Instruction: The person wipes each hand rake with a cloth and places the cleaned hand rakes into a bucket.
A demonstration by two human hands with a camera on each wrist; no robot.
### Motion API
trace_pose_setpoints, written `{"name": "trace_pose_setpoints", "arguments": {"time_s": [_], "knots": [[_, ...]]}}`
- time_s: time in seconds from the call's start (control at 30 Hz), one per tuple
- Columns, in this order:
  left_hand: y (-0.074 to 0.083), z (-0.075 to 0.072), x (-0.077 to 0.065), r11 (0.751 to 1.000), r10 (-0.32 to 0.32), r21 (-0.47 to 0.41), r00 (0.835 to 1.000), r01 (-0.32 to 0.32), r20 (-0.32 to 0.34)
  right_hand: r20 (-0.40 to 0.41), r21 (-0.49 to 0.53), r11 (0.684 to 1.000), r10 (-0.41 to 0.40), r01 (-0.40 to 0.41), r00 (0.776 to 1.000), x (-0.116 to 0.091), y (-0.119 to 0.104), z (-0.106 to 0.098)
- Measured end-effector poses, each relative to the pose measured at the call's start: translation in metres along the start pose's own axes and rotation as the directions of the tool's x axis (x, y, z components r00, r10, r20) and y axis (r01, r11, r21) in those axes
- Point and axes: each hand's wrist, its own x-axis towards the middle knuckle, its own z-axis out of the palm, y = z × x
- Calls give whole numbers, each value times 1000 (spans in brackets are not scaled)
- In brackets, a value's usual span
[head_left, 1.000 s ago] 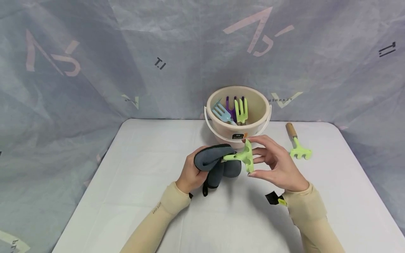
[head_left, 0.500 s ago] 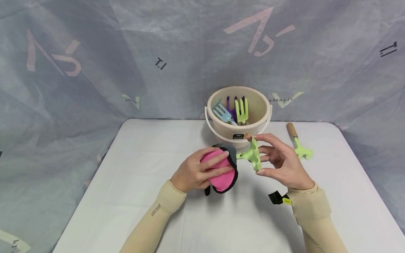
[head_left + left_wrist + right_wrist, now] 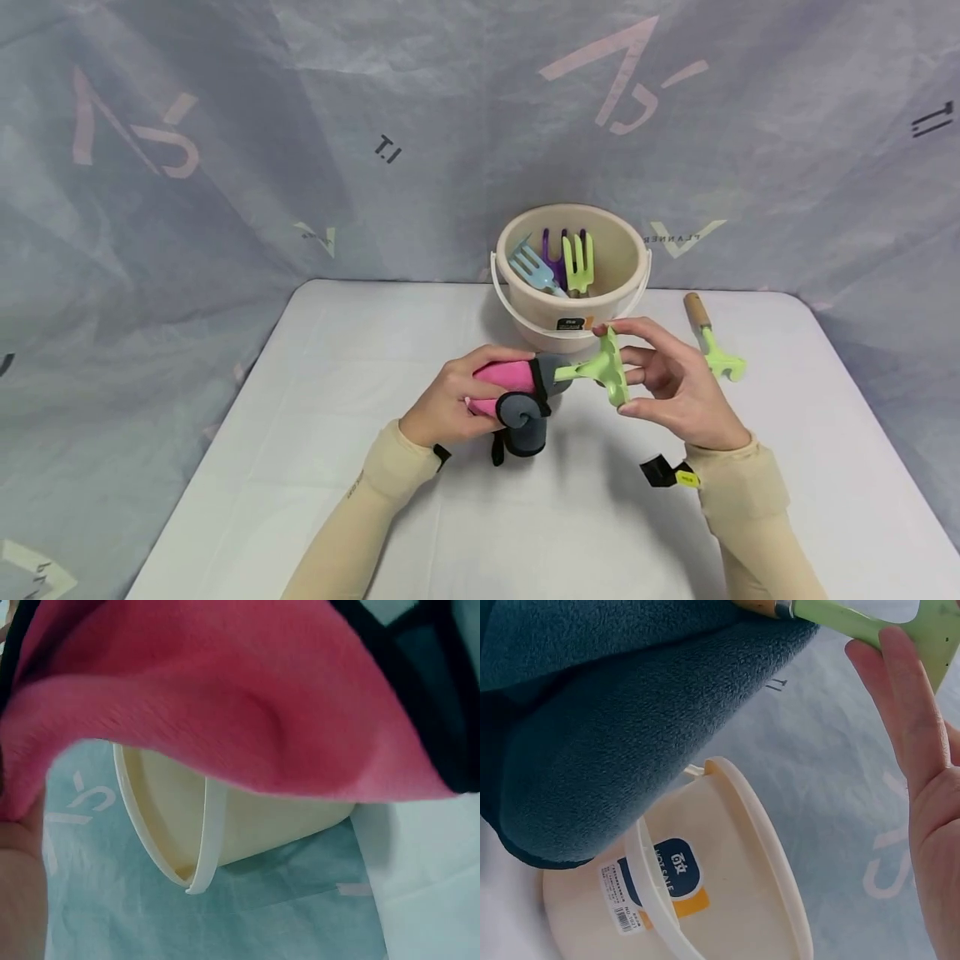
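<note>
My left hand (image 3: 448, 404) grips a cloth (image 3: 510, 377), pink on one side and dark grey on the other, wrapped about the handle of a light green hand rake (image 3: 611, 368). A bit of that rake's wooden handle (image 3: 761, 606) shows past the cloth in the right wrist view. With thumb and fingertips my right hand (image 3: 678, 392) pinches the rake's toothed head at both ends. Folds of the cloth (image 3: 225, 697) fill the top of the left wrist view, hiding most of the left fingers.
Behind the hands stands a cream bucket (image 3: 536, 315) with a white handle. Inside are a blue fork (image 3: 534, 271), a purple fork (image 3: 553, 262) and a green fork (image 3: 579, 265). Another green rake (image 3: 722, 362) with a wooden handle lies on the white table (image 3: 337, 375) at right.
The left hand has shifted its hold on the cloth, turning pink side out and then bunching it around the handle. The right hand and rake head have moved slightly right.
</note>
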Motion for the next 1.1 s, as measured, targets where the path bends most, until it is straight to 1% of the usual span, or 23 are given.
{"name": "trace_pose_setpoints", "arguments": {"time_s": [0.13,0.2,0.3,0.5,0.57,0.67,0.7,0.77,0.83,0.9,0.97,1.0,1.1], "knots": [[-3,0,-1,998,-2,-70,1000,0,-23,-16,4,1000,-1,1,1000,-2,-4,-2],[-3,1,-1,996,2,-85,999,-5,-36,-20,4,1000,0,1,1000,-3,-4,-3],[-3,2,-1,997,9,-79,998,-13,-55,-24,24,1000,-16,17,1000,-3,-5,-7],[-4,4,-1,999,6,-34,995,-10,-97,-54,66,996,-49,52,997,-7,-12,-20],[-5,3,-1,999,-10,-40,994,6,-105,-68,74,995,-61,66,996,-9,-16,-26],[-8,1,-2,995,-70,-75,988,60,-139,-123,115,988,-93,107,988,-14,-23,-36],[-9,-1,-3,993,-91,-84,984,79,-153,-151,146,980,-109,131,982,-16,-26,-40],[-12,-3,-5,988,-131,-99,977,116,-169,-217,167,970,-137,175,967,-20,-33,-47],[-16,-3,-8,985,-157,-97,976,143,-148,-265,168,966,-149,198,953,-23,-38,-53],[-21,0,-10,982,-179,-75,979,172,-97,-293,152,968,-146,197,945,-24,-39,-56],[-25,3,-12,981,-194,-32,980,193,-34,-301,111,980,-125,165,945,-23,-37,-56],[-26,5,-13,979,-206,-12,979,206,-5,-302,98,984,-111,147,947,-22,-36,-56],[-29,9,-14,974,-221,63,974,218,53,-324,19,998,-51,61,945,-20,-31,-53]]}}
